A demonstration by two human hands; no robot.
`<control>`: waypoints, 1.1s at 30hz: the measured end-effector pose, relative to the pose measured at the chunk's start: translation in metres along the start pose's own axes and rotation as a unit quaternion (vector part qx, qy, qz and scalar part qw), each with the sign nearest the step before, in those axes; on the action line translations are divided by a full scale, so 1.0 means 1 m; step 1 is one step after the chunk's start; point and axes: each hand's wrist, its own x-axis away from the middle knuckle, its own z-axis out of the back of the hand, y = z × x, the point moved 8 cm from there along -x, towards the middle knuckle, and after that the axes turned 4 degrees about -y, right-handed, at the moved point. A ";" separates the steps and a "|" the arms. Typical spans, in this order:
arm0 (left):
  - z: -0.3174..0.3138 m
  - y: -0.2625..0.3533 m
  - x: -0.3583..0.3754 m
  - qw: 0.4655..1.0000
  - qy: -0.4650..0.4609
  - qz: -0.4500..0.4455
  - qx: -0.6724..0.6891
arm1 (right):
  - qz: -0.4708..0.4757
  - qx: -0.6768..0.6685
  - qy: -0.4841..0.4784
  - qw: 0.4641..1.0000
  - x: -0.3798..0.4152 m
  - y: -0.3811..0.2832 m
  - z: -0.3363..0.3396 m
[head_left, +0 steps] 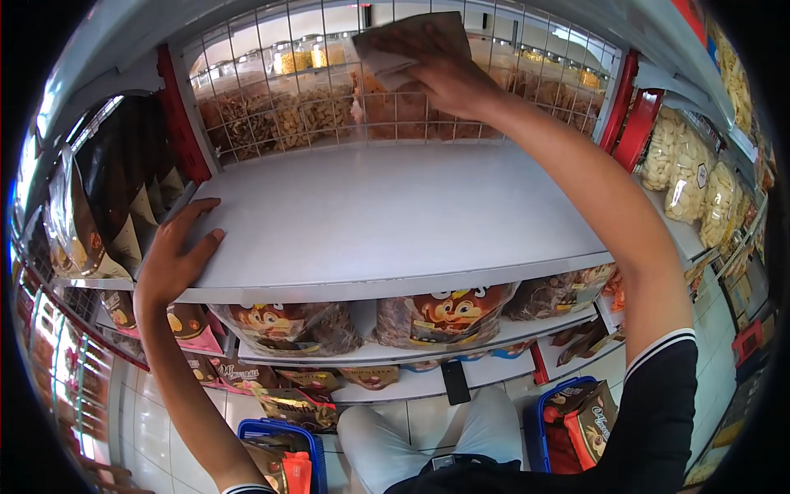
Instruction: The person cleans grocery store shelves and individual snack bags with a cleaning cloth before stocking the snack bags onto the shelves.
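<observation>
The right hand (448,81) is covering part of the cloth (378,41), and the cloth is hiding some of the wire grid (271,107) and far jars (292,58). The words on those jars are looking too small to read. The left hand (174,262) is covering a bit of the shelf's (370,218) near left edge. That shelf is hiding the tops of the big bags (448,319) below, so their white words are getting cut off. The left blue basket (317,461) is running off the bottom edge. On the far left, things are looking blurry and too bright.
</observation>
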 end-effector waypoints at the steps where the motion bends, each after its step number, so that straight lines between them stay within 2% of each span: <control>1: 0.000 0.001 0.000 1.000 0.002 -0.006 -0.008 | 0.013 0.002 -0.025 1.000 0.006 -0.004 -0.003; 6: -0.004 -0.001 -0.002 1.000 -0.016 0.015 0.009 | 0.101 -0.043 -0.120 0.987 0.034 -0.017 -0.029; 9: -0.005 0.000 -0.004 0.999 -0.033 0.017 0.023 | 0.075 -0.112 -0.057 0.989 0.053 -0.027 -0.035; 12: -0.005 0.000 -0.004 1.000 -0.003 0.011 0.002 | 0.122 -0.098 -0.178 0.971 0.061 -0.031 -0.043; 15: -0.006 0.000 -0.005 1.000 -0.007 0.020 -0.015 | 0.165 -0.173 -0.187 0.953 0.068 -0.031 -0.050; 18: -0.005 0.003 -0.006 0.999 -0.014 0.021 -0.029 | 0.168 -0.158 -0.231 0.945 0.073 -0.030 -0.063; 19: -0.004 0.005 -0.006 0.999 -0.015 0.022 -0.035 | 0.191 -0.150 -0.164 0.956 0.071 -0.034 -0.054; 21: -0.003 0.013 -0.008 0.999 -0.002 0.025 -0.043 | 0.111 -0.184 -0.310 0.926 0.068 -0.030 -0.062; 22: -0.002 0.026 -0.013 0.998 0.010 -0.016 -0.064 | 0.069 -0.202 -0.380 0.900 0.072 -0.028 -0.065; 23: -0.004 0.042 -0.016 0.995 0.022 -0.055 -0.083 | 0.077 -0.274 -0.336 0.898 0.070 -0.029 -0.056; 26: -0.022 0.123 -0.030 0.989 0.014 -0.127 -0.068 | 0.048 -0.366 -0.313 0.875 0.078 -0.026 -0.041; 27: -0.032 0.152 -0.036 0.989 -0.004 -0.140 -0.036 | 0.064 -0.354 -0.287 0.888 0.081 -0.022 -0.029; 30: -0.058 0.194 -0.042 0.984 -0.035 -0.172 0.023 | 0.019 -0.370 -0.258 0.892 0.082 0.002 0.004; 32: -0.066 0.193 -0.044 0.984 -0.053 -0.169 0.035 | 0.016 -0.271 -0.085 0.959 0.081 0.026 0.043; 33: -0.068 0.187 -0.043 0.985 -0.063 -0.158 0.033 | -0.043 -0.240 -0.047 0.969 0.081 0.045 0.053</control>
